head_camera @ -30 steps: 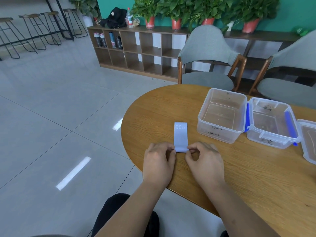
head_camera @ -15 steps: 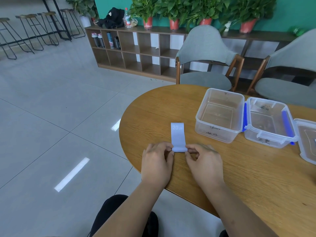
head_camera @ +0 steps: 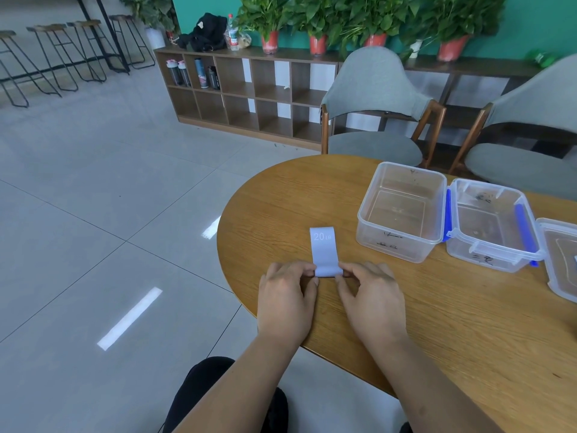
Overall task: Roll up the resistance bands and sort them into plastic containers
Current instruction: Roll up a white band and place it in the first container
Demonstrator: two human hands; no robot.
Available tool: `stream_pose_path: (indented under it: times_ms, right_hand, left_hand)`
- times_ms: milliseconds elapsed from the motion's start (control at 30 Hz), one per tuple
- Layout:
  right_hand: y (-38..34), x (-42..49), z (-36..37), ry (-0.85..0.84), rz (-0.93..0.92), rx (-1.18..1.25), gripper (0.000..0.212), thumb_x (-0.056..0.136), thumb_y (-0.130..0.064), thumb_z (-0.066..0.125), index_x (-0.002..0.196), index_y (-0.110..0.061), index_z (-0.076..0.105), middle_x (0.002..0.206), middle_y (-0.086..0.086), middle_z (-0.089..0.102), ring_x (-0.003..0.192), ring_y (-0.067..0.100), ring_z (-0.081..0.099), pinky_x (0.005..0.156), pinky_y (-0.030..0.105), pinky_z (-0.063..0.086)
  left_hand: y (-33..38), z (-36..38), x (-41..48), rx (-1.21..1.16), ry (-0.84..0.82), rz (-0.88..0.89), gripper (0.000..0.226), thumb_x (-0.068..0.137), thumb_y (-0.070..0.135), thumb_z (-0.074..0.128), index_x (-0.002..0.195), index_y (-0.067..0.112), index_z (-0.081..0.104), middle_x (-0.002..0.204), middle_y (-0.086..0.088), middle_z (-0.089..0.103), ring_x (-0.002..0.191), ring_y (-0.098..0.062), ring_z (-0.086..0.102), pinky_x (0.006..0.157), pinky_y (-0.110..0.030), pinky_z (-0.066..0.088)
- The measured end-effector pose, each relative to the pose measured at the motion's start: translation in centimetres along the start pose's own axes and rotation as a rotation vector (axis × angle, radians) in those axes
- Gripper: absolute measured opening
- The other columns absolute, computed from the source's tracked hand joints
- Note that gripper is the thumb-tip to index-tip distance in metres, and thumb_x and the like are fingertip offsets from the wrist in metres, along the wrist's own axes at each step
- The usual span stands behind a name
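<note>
Wooden table (head_camera: 281, 198) under us: our left hand (head_camera: 285, 295) and right hand (head_camera: 371, 295) each pinch one end of the roll started on the pale resistance band (head_camera: 324, 251), so it cannot spring loose; open plastic containers (head_camera: 390, 242) wait nearby to the right.

Left hand (head_camera: 285, 296) and right hand (head_camera: 371, 295) pinch rolled near end of pale band (head_camera: 324, 251) on table (head_camera: 437, 307).

containers (head_camera: 402, 210) right (close together), tabletop (head_camera: 281, 195) bare ahead
</note>
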State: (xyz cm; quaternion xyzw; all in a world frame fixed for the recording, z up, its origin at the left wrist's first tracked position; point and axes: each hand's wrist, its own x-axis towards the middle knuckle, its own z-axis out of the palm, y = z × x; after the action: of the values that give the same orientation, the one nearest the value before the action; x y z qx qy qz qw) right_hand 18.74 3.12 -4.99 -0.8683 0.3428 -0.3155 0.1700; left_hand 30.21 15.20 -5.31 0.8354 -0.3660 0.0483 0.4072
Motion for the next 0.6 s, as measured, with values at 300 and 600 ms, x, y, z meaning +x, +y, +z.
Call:
stream_pose_path:
  times_ms: [300,600]
  right_hand:
    - [-0.04,-0.04,-0.49,-0.008,0.057,0.119,0.029,0.089,-0.023,0.077,0.115,-0.034,0.074,0.088,-0.022,0.07,0.089,0.004,0.055,0.075,0.032,0.055]
    - [0.24,0.09,-0.19,0.002,0.035,0.09,0.013,0.092,-0.027,0.075,0.105,-0.031,0.078,0.094,-0.019,0.072,0.091,0.01,0.058,0.075,0.035,0.056]
  left_hand:
    - [0.3,-0.27,-0.08,-0.046,0.025,-0.028,0.017,0.094,0.026,0.076,0.108,0.035,0.073,0.095,0.028,0.069,0.093,-0.002,0.056,0.092,-0.031,0.049]
    - [0.16,-0.12,-0.09,-0.022,0.033,0.001,0.011,0.095,0.028,0.074,0.105,0.033,0.074,0.095,0.028,0.067,0.094,-0.003,0.055,0.089,-0.036,0.052]
